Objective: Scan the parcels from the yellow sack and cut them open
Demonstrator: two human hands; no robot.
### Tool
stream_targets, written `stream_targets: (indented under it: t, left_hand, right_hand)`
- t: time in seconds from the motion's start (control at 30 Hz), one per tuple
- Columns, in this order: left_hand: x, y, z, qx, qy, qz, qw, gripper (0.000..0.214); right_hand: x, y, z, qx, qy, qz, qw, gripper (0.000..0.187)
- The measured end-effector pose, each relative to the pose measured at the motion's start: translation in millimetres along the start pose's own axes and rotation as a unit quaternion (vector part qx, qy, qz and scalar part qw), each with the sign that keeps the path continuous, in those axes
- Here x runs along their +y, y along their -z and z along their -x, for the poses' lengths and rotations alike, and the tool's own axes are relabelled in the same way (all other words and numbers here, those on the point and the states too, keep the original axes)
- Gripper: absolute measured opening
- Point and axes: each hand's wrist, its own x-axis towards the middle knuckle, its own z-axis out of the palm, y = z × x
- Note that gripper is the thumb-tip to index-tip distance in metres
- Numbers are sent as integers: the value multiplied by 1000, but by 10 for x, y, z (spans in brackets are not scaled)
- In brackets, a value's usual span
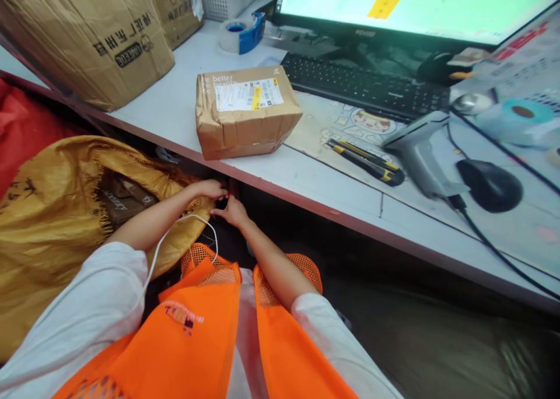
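Observation:
Both of my hands reach down under the front edge of the desk (306,183). My left hand (210,188) rests on the rim of a yellow woven sack (52,212), fingers curled over something dark. My right hand (231,210) meets it there, fingers bent around the same small dark thing, which I cannot make out. Brown parcels (120,198) lie inside the sack's mouth. A brown paper-wrapped parcel (245,110) with a white label sits on the desk just above my hands.
On the desk lie a yellow-black utility knife (365,161), a grey barcode scanner (420,151), a black mouse (490,184), a keyboard (363,87), a monitor (415,5), a tape dispenser (240,32) and large cardboard boxes (87,37). A red bag (21,125) lies left.

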Motion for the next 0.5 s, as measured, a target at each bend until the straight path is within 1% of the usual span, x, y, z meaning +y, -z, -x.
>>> stream_targets:
  t: [0.07,0.1,0.17,0.23,0.3,0.33,0.37,0.4,0.47,0.5]
  left_hand:
    - [180,-69,111,-3,-17,31,999,31]
    - [267,-99,182,1,-30,55,998,34]
    - [422,-151,343,-2,-68,153,986,36]
    - [536,-178,504,-31,-113,284,952,33]
    - [615,-160,650,-69,-153,376,911,38]
    - [645,-133,722,-84,-169,385,904,40]
    - [672,-99,800,-95,-184,377,903,42]
    - [698,-59,888,-103,-197,356,908,43]
    - [734,30,1094,-108,-222,283,927,39]
    - [736,82,1194,-105,-235,239,936,38]
  right_hand:
    - [-51,64,33,-2,7,-74,997,79]
    - [-59,97,91,-17,12,-125,992,71]
    - [-63,162,300,-71,16,-224,972,53]
    - [-83,260,632,-122,12,-282,952,41]
    - [-139,460,1067,-144,14,-294,945,44]
    - [-178,619,1314,-146,15,-289,946,47]
    - [-219,822,1575,-136,11,-279,951,48]
    - [-256,1065,1849,-112,-2,-263,958,48]
    - [-305,1633,2431,-8,-34,-229,973,50]
    - [-313,1929,2740,72,-48,-209,974,51]
